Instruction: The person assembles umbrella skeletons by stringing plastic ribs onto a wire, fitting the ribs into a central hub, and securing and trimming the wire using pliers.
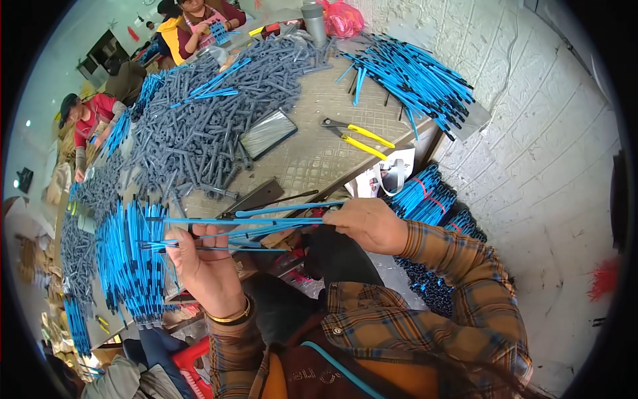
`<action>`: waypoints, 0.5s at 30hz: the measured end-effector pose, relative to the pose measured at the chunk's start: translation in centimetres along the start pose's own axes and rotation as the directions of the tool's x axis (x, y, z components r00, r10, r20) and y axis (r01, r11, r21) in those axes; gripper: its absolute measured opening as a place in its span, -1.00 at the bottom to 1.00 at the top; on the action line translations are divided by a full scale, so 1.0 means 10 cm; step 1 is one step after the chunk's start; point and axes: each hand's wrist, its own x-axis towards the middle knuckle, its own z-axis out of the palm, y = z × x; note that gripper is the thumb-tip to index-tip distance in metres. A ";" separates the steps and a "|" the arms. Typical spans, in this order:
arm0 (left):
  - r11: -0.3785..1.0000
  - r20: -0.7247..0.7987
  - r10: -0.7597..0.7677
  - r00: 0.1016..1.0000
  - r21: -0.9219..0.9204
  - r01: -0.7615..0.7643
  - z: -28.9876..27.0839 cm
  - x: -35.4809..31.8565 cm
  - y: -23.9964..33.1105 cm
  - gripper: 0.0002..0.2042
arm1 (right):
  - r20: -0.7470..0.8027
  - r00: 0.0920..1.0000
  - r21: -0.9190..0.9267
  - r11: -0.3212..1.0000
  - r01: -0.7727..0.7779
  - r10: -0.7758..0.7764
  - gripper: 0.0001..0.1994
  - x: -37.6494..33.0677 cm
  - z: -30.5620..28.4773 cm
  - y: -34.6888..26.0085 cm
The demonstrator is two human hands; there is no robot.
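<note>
Several thin blue rods (286, 225) with black ends stretch sideways between my hands, above the near edge of the table. My right hand (369, 225) pinches their right ends together between thumb and fingers. At the other side my left hand (211, 276), palm turned up, has their left part between its thumb and curled fingers. Some of the rods fan slightly apart. Just beyond my left hand lies a thick heap of similar blue rods (133, 253) along the table's edge. A dark, angled metal piece (259, 197) rests on the table behind the held rods.
A large pile of grey bolt-like pieces (199, 120) covers the table's far left. Yellow-handled cutters (359, 136) and a film-covered block (268, 134) lie nearer. More blue rods (412, 83) sit at right; tied bundles (425, 198) stand below. Other people (93, 123) work across the table.
</note>
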 end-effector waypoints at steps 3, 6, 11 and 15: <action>0.997 0.175 -0.005 0.985 -0.071 0.018 0.01 0.03 -0.02 -0.88 | -0.034 0.997 0.090 0.993 -0.070 0.074 -0.78 -0.03 0.02 -0.02; 0.986 0.310 -0.051 0.949 -0.136 0.098 0.04 0.01 0.01 -0.88 | 0.030 0.872 0.314 0.823 -0.473 0.489 -0.77 -0.05 0.03 -0.06; 0.946 0.444 -0.227 0.867 -0.109 0.304 0.06 -0.11 0.16 -0.87 | 0.005 0.995 -0.053 0.994 -0.097 0.098 -0.71 0.02 -0.25 0.84; 0.919 0.543 -0.331 0.772 -0.001 0.395 -0.12 -0.23 0.16 -0.86 | -0.389 0.789 -0.568 0.550 -0.612 0.476 -0.73 0.36 -1.17 1.86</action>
